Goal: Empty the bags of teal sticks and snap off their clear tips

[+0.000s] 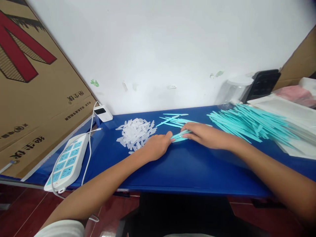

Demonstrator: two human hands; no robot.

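Observation:
Several thin turquoise plastic sticks [180,135] are bunched between my two hands, low over the blue table. My left hand [159,144] is closed, thumb and fingers pinching the left ends of the bunch. At the right ends, my right hand [201,134] closes its fingers around the sticks from above. Just behind my right hand lies a small scatter of loose turquoise sticks [172,120]. A heap of small white translucent plastic pieces [136,132] sits to the left, partly behind my left hand. Farther right spreads a large pile of the same turquoise sticks [249,123].
A white power strip [67,164] with cables and a small white device [103,113] lie at the left, by a big cardboard box [44,98]. At the back right stand a clear plastic jar [233,92] and a black object [264,82]. White sheets [276,102] lie there.

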